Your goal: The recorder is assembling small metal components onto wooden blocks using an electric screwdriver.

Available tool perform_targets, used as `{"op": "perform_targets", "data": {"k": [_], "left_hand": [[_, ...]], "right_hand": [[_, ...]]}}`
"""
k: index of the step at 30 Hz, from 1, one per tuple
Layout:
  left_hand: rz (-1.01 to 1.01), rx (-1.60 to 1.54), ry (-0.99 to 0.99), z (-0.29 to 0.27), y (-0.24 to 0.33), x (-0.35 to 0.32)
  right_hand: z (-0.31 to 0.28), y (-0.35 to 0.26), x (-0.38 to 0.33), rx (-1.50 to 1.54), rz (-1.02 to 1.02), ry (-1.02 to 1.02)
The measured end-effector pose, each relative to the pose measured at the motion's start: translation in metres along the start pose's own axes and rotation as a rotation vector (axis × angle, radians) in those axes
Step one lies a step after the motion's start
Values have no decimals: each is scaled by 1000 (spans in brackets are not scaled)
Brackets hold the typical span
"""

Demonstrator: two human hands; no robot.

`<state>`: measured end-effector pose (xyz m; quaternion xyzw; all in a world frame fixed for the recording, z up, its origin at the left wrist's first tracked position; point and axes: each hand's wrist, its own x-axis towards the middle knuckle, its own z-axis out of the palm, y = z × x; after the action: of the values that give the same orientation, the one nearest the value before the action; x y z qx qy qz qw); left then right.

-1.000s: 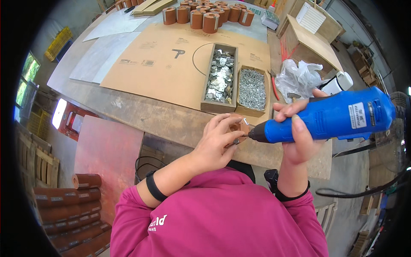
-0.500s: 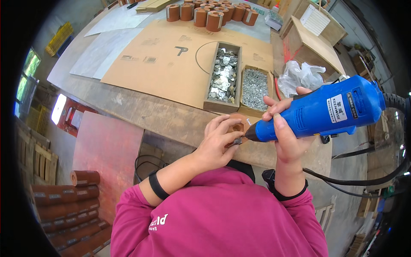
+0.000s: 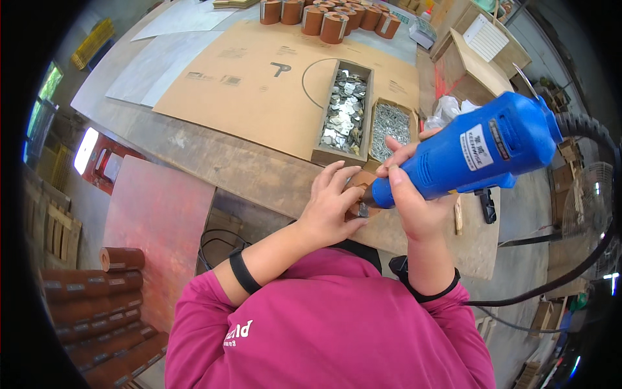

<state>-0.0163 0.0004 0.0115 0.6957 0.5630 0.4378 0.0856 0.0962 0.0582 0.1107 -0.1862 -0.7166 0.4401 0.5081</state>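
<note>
The right hand (image 3: 420, 194) wraps round a blue power screwdriver (image 3: 479, 149), thumb along its near side. The left hand (image 3: 335, 198) is curled over a brown roll (image 3: 367, 178) at the bench's (image 3: 240, 175) near edge, fingers bent and thumb tucked below; its exact contact is partly hidden. The screwdriver's dark nose meets the roll just beside the left fingers, its tip out of sight. The step looks like driving a screw; it calls for a steady roll and straight, even pressure, fingertips clear. Just beyond stand a wooden tray (image 3: 337, 157) of metal plates and a carton (image 3: 374, 163) of screws; farther off, more rolls (image 3: 334, 29).
</note>
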Motion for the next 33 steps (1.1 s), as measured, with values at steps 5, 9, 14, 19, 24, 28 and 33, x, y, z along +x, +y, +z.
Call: {"op": "perform_targets", "data": {"k": [5, 9, 14, 19, 24, 28, 33], "left_hand": [[57, -149, 16, 5, -7, -2], [45, -146, 35, 5, -3, 1], [7, -164, 142, 4, 0, 2], [-5, -159, 191, 11, 0, 0], [-35, -142, 190, 12, 2, 1], [-56, -132, 186, 13, 5, 2], [12, -41, 182, 10, 11, 7]], "right_hand": [[-1, 1, -3, 30, -122, -14], [-8, -6, 2, 122, -111, 63], [-17, -19, 5, 206, -120, 167], [-21, -18, 3, 186, -118, 171], [-21, -16, -1, 200, -88, 166], [-20, -15, -3, 213, -90, 164], [-20, -16, -2, 241, -84, 180]]}}
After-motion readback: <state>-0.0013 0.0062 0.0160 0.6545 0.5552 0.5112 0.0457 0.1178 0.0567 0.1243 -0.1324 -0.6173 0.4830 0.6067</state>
